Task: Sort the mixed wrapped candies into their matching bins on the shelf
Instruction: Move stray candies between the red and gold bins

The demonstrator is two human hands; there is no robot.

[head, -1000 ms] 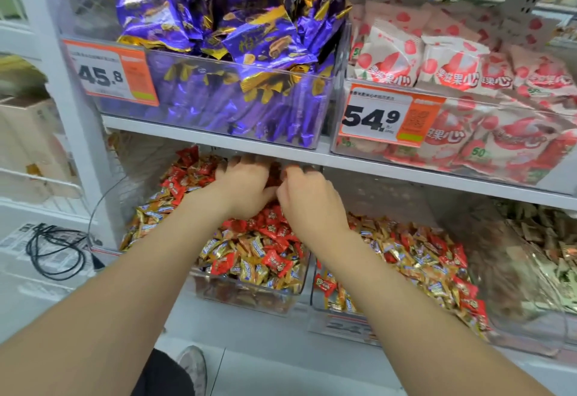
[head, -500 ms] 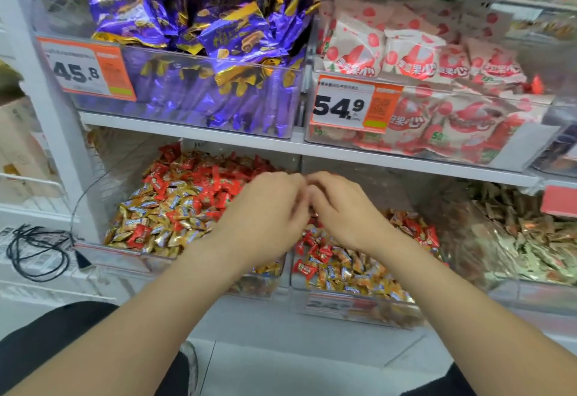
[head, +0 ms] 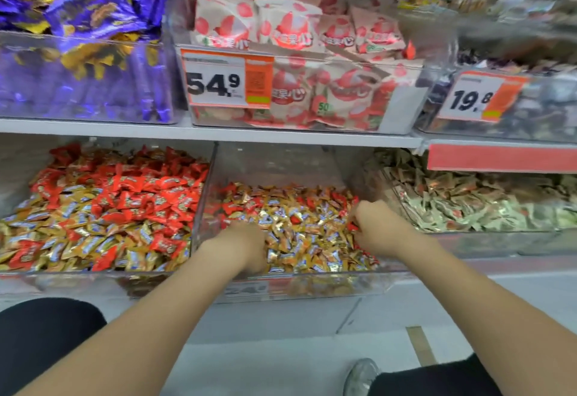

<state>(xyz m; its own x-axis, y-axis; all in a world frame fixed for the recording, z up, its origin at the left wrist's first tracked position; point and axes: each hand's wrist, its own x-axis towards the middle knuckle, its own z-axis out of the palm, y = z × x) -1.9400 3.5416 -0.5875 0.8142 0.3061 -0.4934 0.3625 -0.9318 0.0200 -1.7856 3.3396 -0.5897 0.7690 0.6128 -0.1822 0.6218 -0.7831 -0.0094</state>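
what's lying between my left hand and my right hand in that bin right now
In the head view, gold-wrapped candies with a few red ones fill the stretch between the left hand and right hand inside the middle bin.

Two clear bins sit side by side on the lower shelf. The left bin [head: 199, 183] holds mostly red wrapped candies [head: 150, 189] heaped at the back, with gold ones [head: 62, 239] in front. The middle bin [head: 312, 280] holds mostly gold wrapped candies [head: 306, 233] with a few red pieces [head: 231, 208] scattered among them.
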